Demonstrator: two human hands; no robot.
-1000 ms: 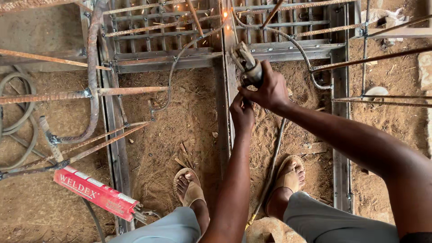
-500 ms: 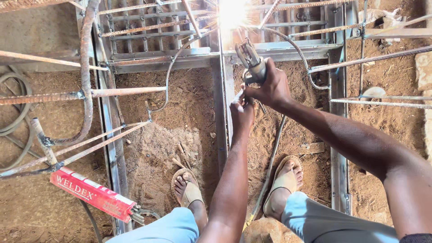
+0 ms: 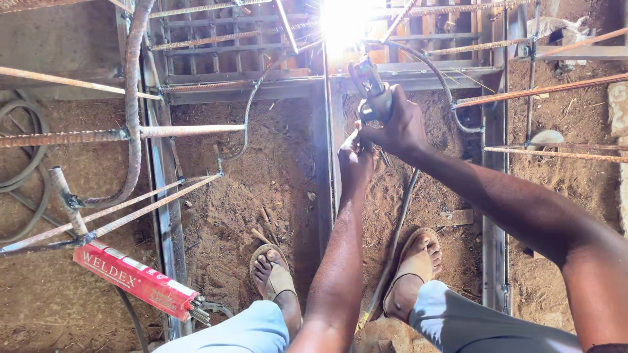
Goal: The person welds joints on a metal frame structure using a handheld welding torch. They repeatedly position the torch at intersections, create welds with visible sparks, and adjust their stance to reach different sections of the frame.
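Observation:
My right hand (image 3: 397, 126) grips a welding electrode holder (image 3: 369, 84) that points up toward a bright white arc glare (image 3: 343, 23) on the metal frame. Just below it, my left hand (image 3: 355, 159) is closed around the holder's lower end or cable; which one I cannot tell. Both hands hover over the frame's central steel upright (image 3: 325, 170). A dark cable (image 3: 392, 242) runs down from the hands between my sandalled feet (image 3: 275, 274).
A steel frame with several bars (image 3: 222, 39) lies on brown dirt. Rusty rebar rods (image 3: 98, 134) cross at left and right (image 3: 556, 85). A red box of welding rods (image 3: 134, 278) lies at lower left. Coiled hose (image 3: 26, 163) sits at the far left.
The arc glare at the top of the frame has grown from a small spark to a large bright flash. Both hands stayed on the holder, and the view shifted slightly.

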